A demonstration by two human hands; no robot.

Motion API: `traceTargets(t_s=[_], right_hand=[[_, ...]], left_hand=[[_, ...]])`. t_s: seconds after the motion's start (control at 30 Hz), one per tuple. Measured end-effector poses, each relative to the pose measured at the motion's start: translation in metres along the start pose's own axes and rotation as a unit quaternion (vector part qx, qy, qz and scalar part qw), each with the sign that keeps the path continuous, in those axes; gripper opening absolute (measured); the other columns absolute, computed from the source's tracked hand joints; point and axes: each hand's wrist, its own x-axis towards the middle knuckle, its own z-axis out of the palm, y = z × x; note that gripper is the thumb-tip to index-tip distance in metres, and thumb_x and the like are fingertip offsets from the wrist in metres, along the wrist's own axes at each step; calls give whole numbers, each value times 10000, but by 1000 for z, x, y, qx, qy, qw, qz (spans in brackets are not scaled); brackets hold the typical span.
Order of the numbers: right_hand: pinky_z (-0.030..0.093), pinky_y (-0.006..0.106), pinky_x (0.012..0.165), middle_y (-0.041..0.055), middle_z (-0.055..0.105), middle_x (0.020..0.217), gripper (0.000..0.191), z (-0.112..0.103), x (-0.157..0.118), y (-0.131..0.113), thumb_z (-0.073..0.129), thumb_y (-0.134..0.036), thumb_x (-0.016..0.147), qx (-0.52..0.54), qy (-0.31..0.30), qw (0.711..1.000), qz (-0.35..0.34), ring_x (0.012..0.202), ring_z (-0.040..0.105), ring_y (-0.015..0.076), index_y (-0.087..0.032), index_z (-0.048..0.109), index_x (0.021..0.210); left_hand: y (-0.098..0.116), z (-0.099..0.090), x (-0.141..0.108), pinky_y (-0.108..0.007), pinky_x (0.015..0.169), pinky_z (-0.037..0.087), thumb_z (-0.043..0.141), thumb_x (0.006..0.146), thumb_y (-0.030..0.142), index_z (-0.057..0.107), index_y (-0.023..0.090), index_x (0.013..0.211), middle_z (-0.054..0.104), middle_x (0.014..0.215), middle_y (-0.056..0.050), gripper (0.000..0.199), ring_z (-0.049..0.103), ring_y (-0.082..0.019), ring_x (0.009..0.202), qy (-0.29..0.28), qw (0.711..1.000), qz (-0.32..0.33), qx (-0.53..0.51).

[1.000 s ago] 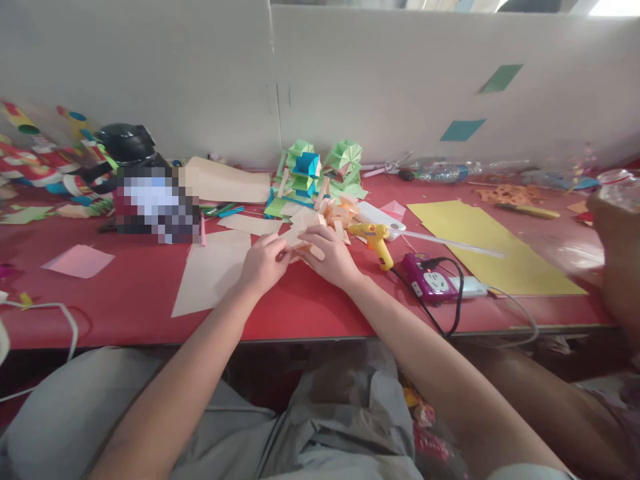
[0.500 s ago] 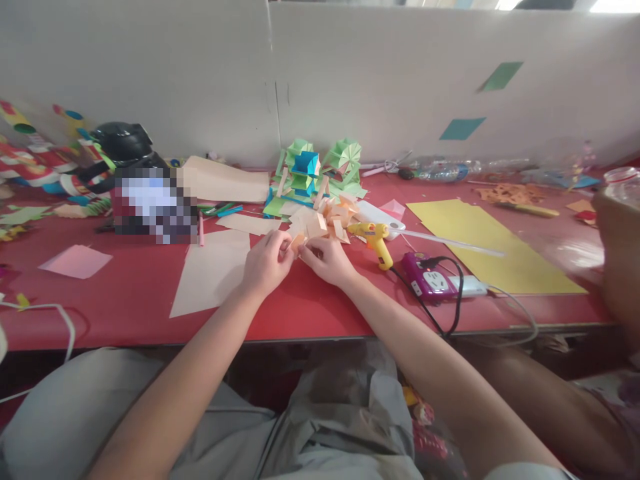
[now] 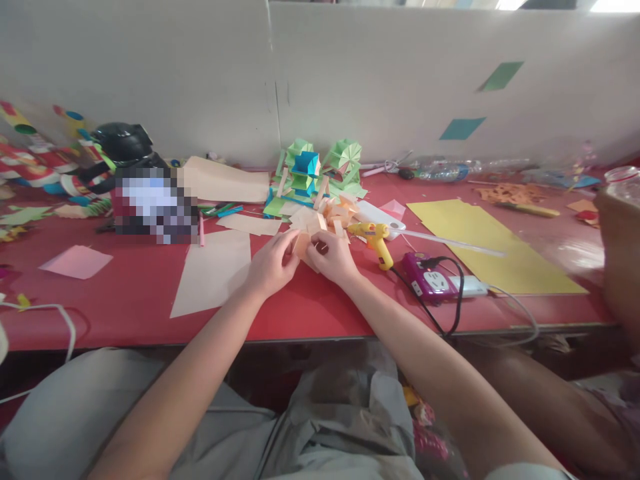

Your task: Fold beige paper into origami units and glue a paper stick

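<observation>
Between my two hands is a small orange paper piece [image 3: 302,245], pinched from both sides. My left hand [image 3: 274,264] has its fingertips closed on the paper's left edge. On the other side, the thumb and fingers of my right hand [image 3: 334,257] grip its right edge. Several peach paper pieces [image 3: 340,212] lie in a loose pile just beyond my fingers. To the right of the pile rests a yellow glue gun [image 3: 376,243] with a clear glue stick in its back. Green and blue folded paper shapes [image 3: 306,167] stand behind the pile.
A purple power socket [image 3: 431,279] with cables sits right of my hands, beside a yellow sheet [image 3: 495,247]. Cream paper [image 3: 213,273] and a black figure-shaped stand [image 3: 123,143] are at the left. Another person's arm [image 3: 620,247] is at the far right.
My hands have opened slightly apart and the orange paper between them now shows a larger face. My left hand has shifted a little to the right.
</observation>
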Motion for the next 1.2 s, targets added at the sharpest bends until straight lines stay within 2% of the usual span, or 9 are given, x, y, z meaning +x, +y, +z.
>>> traceTargets(t_s=[0.17,0.3,0.4,0.5,0.57,0.7,0.83,1.07,1.2], right_hand=[[454,274,620,14,567,740,33,-2,0,-1,553,-218,770,-1,24,1000,-5,646,544,137,-195,559,747],[473,279,640,29,570,779,129,-4,0,-1,543,-275,872,22,30,999,-29,699,563,146,-194,569,776],[478,287,656,41,579,792,180,-4,0,1,532,-321,932,37,14,997,-62,739,565,160,-198,569,806],[492,299,697,51,612,812,185,-4,1,1,531,-333,954,57,-29,994,-85,787,577,172,-199,593,841],[503,301,710,50,628,817,193,-4,1,1,536,-336,956,79,-56,992,-80,799,590,172,-196,614,848],[512,289,685,48,654,826,186,-6,0,-3,571,-329,934,103,-68,991,-55,762,606,159,-182,651,853],[502,281,615,55,669,831,216,-7,-1,-4,590,-359,926,111,-80,990,-34,700,604,151,-173,674,857],[521,294,630,52,673,806,269,-5,-1,-3,605,-422,926,135,-91,986,-32,718,614,163,-177,682,846],[509,285,621,50,659,813,305,-5,-2,-4,616,-460,921,150,-91,984,-18,734,607,162,-173,686,848]], left_hand=[[3,-2,1,-307,761,527,593,883,184,568,187,1269,661,910,-40,387,637,-179,822,-15,998,-23,-61],[5,-5,1,-304,756,517,622,905,283,604,181,1229,645,882,-34,340,615,-163,772,-26,992,-36,-119],[4,-9,3,-308,755,508,558,955,341,680,184,1085,623,896,-47,237,604,-165,788,-5,991,-36,-131],[2,-13,7,-321,801,511,532,958,363,697,180,890,634,996,-80,256,621,-202,941,40,987,-62,-144],[2,-15,9,-325,809,512,547,944,381,679,175,815,661,986,-83,276,633,-215,962,41,976,-109,-186],[2,-17,10,-310,750,518,644,893,421,653,175,810,683,795,-39,260,653,-183,780,-15,931,-213,-295],[-4,-16,11,-301,716,526,758,797,422,664,177,938,708,840,-35,298,654,-157,708,-34,900,-232,-367],[-11,-21,12,-295,727,513,745,808,514,732,171,905,686,732,-24,357,625,-161,711,-82,914,-217,-333],[-13,-22,12,-259,659,464,734,815,551,733,171,832,646,695,-9,380,570,-137,668,-89,922,-207,-314]])
